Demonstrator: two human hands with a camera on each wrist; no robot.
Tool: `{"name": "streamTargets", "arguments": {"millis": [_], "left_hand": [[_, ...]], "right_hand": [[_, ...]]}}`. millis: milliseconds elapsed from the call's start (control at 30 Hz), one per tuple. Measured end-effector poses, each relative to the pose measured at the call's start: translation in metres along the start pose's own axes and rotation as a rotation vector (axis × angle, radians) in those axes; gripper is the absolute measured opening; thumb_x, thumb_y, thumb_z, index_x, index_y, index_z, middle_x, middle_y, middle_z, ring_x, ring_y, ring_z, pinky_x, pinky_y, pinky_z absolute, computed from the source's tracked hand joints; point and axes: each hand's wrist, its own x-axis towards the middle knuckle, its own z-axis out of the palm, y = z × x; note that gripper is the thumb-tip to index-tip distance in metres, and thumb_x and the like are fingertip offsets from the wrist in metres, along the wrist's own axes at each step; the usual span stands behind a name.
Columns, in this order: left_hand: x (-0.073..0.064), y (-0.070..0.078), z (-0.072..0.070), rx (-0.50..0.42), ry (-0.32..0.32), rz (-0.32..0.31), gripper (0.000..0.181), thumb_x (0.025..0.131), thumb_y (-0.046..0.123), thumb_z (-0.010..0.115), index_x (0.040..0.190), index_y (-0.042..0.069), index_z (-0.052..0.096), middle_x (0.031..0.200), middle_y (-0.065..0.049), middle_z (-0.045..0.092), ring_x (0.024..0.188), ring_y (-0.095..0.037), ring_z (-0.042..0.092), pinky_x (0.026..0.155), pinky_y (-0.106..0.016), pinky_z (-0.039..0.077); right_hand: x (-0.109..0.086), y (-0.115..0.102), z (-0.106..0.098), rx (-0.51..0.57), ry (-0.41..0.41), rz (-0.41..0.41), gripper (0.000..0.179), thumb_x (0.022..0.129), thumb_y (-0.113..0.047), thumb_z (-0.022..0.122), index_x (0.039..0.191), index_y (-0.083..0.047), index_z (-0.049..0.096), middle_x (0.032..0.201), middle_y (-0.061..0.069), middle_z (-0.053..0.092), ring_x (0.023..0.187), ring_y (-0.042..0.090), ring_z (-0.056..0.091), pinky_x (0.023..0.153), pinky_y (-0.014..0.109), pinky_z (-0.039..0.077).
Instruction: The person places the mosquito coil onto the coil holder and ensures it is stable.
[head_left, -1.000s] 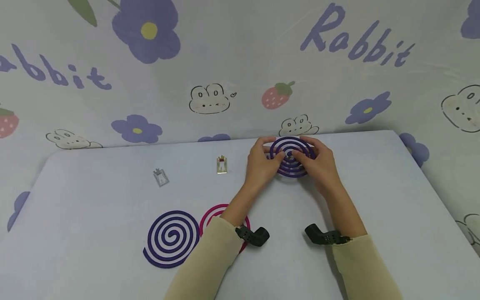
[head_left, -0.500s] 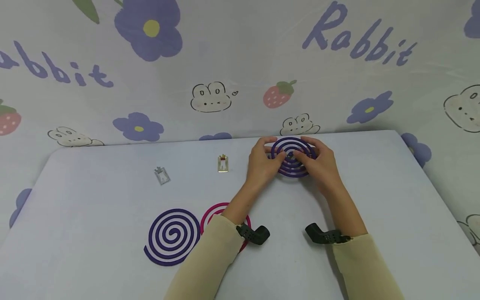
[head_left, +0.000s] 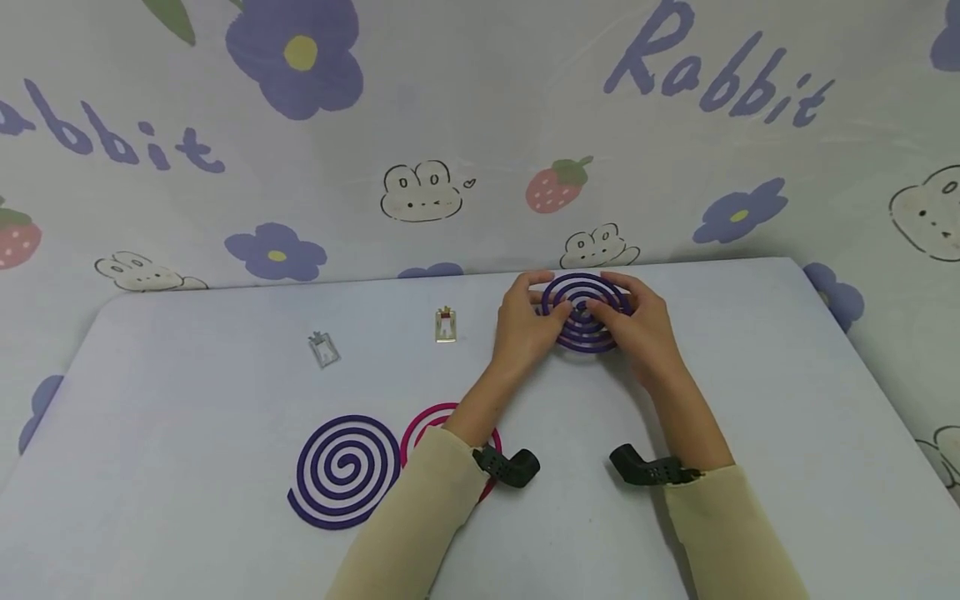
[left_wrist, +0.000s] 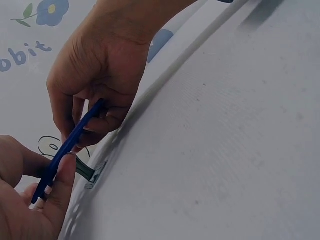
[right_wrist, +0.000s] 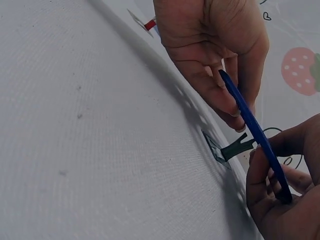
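Note:
Both of my hands hold a purple mosquito coil [head_left: 585,337] by its sides near the table's back edge. My left hand [head_left: 521,321] and right hand [head_left: 643,329] have their thumbs on the near face, close to the centre, with fingers around the rim. In the wrist views the coil [right_wrist: 255,130] appears edge-on and tilted. Behind it stands a small metal coil stand with a green prong [right_wrist: 235,149], its tip meeting the coil's far face; whether it is hooked in, I cannot tell. The left wrist view shows this green prong [left_wrist: 85,170] partly covered by fingers.
A gold coil stand [head_left: 446,325] with a red prong lies left of my hands, and a silver stand [head_left: 324,350] farther left. Nearer the front lie another purple coil [head_left: 345,471] and a pink coil [head_left: 431,412], partly under my left forearm. A patterned cloth [head_left: 480,108] hangs behind the table.

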Motion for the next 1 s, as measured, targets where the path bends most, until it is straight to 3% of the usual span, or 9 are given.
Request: {"name": "streamTargets", "arguments": {"millis": [167,300,533,700,867,1000], "left_hand": [[0.0014,0.0022,0.0003,-0.088,-0.047,-0.019,0.055,0.095,0.012,0.075,0.146,0.006,0.056,0.130,-0.025,0.073,0.121,-0.032,0.073,0.104,-0.037,0.058],[0.0028,0.0014,0.0030,-0.058,-0.041,-0.023,0.053,0.096,0.015,0.075,0.145,0.007,0.058,0.130,-0.023,0.074,0.120,-0.030,0.073,0.105,-0.037,0.058],[0.0010,0.0016,0.0030,-0.064,-0.025,-0.040,0.052,0.096,0.015,0.075,0.144,0.008,0.058,0.131,-0.022,0.073,0.119,-0.029,0.072,0.103,-0.038,0.058],[0.0006,-0.0010,0.0026,-0.067,-0.016,-0.033,0.052,0.094,0.015,0.076,0.143,0.007,0.059,0.129,-0.022,0.074,0.116,-0.029,0.072,0.102,-0.037,0.057],[-0.0001,-0.0028,0.0036,-0.073,-0.013,-0.036,0.051,0.093,0.014,0.077,0.141,0.007,0.061,0.125,-0.022,0.075,0.112,-0.028,0.072,0.099,-0.035,0.057],[0.0013,-0.0033,0.0034,-0.070,-0.011,-0.031,0.051,0.093,0.014,0.077,0.141,0.007,0.061,0.125,-0.022,0.075,0.112,-0.028,0.072,0.099,-0.036,0.058]], "right_hand": [[0.0024,0.0000,-0.0016,0.019,0.004,0.039,0.062,0.102,-0.021,0.069,0.160,-0.017,0.046,0.147,0.023,0.059,0.135,0.029,0.057,0.117,0.039,0.048],[0.0026,-0.0008,-0.0013,0.040,0.012,0.055,0.063,0.102,-0.020,0.070,0.160,-0.017,0.046,0.149,0.024,0.057,0.137,0.031,0.056,0.121,0.045,0.045],[0.0011,-0.0028,0.0010,0.050,0.005,0.040,0.063,0.101,-0.020,0.069,0.160,-0.018,0.046,0.147,0.024,0.058,0.131,0.029,0.058,0.108,0.032,0.049],[0.0006,-0.0031,0.0016,0.053,-0.013,0.029,0.063,0.102,-0.018,0.068,0.161,-0.018,0.045,0.149,0.026,0.057,0.134,0.032,0.056,0.115,0.041,0.048],[0.0006,-0.0027,0.0017,0.049,-0.022,0.035,0.062,0.103,-0.018,0.067,0.161,-0.017,0.044,0.149,0.024,0.056,0.134,0.030,0.055,0.114,0.039,0.048],[0.0012,-0.0023,0.0019,0.052,-0.020,0.032,0.062,0.103,-0.018,0.067,0.161,-0.017,0.044,0.152,0.024,0.055,0.138,0.032,0.054,0.120,0.044,0.046]]}}
